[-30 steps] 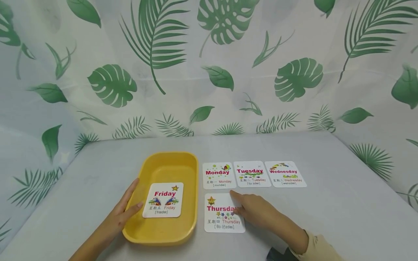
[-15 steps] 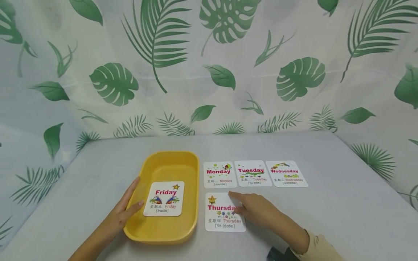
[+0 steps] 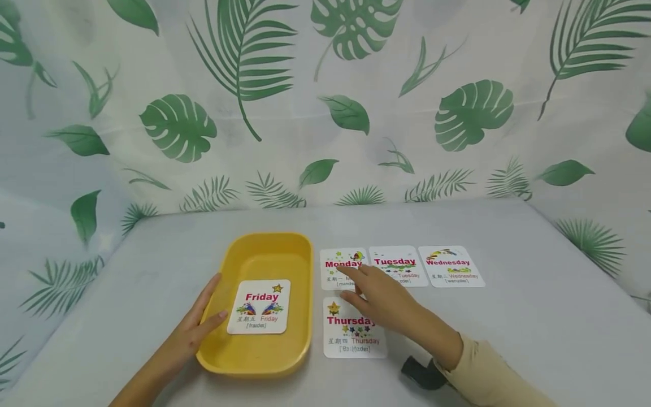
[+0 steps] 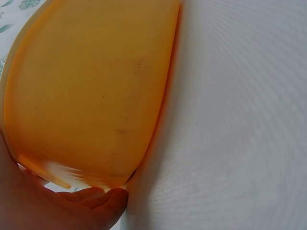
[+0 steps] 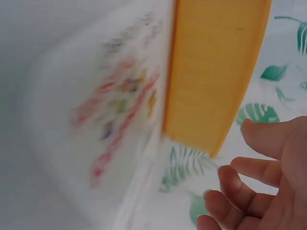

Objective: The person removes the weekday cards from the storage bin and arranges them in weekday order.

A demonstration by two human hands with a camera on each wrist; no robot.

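A yellow plastic tray (image 3: pixel 254 362) lies left of centre, with a white Friday card (image 3: pixel 259 308) inside. My left hand (image 3: pixel 190 330) grips its left side, thumb over the rim; in the left wrist view the fingers curl against the outer wall. My right hand (image 3: pixel 383 297) hovers with loosely bent fingers, holding nothing, above the Thursday card (image 3: pixel 351 342) and the Monday card (image 3: pixel 330 257). It covers part of both, and of the Tuesday card (image 3: pixel 396 254). In the right wrist view the right hand (image 5: pixel 259 187) appears apart from the blurred Thursday card (image 5: pixel 96 124).
The Wednesday card (image 3: pixel 450 265) ends the upper row on the right. A black strap-like object (image 3: pixel 424 373) sits by the right sleeve (image 3: pixel 493 367). White cloth covers the table (image 3: pixel 524 328), and a leaf-print curtain (image 3: pixel 285 152) stands behind and at both sides.
My right hand has left the upper right part of the Thursday card, rising and moving up toward the Monday and Tuesday cards. The left hand stays on the tray. The view shifts slightly.
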